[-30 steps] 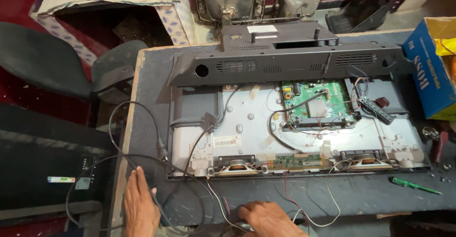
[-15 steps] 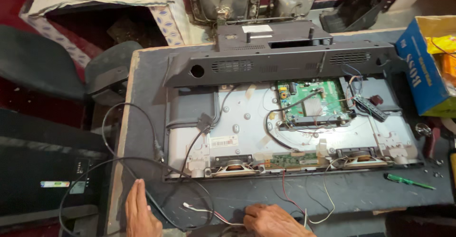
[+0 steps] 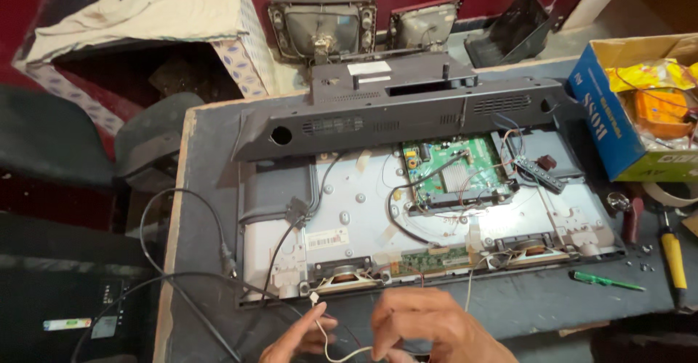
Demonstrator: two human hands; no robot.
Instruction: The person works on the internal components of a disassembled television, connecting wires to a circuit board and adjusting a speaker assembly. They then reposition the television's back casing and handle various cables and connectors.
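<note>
Since the earlier frame our two hands have come together at the near edge of the opened flat television [image 3: 429, 210], and they have lifted a thin white wire [image 3: 323, 334] off the table. Our left hand [image 3: 298, 340] sits just below the television's lower left corner, thumb and forefinger pinched on the wire, whose small white plug end stands just in front of the television's bottom edge. Our right hand [image 3: 429, 326] is beside it, below the middle of that edge, fingers curled together over the wire's other part (we cannot tell how firmly they grip). Inside the television, a green circuit board [image 3: 454, 170] lies toward the upper right, and the removed dark back cover [image 3: 392, 112] leans along its far edge. A black cable [image 3: 182, 239] loops to the television's left. A green screwdriver [image 3: 607, 281] lies just off its lower right corner, and a blue cardboard box [image 3: 614, 126] stands to its right.
</note>
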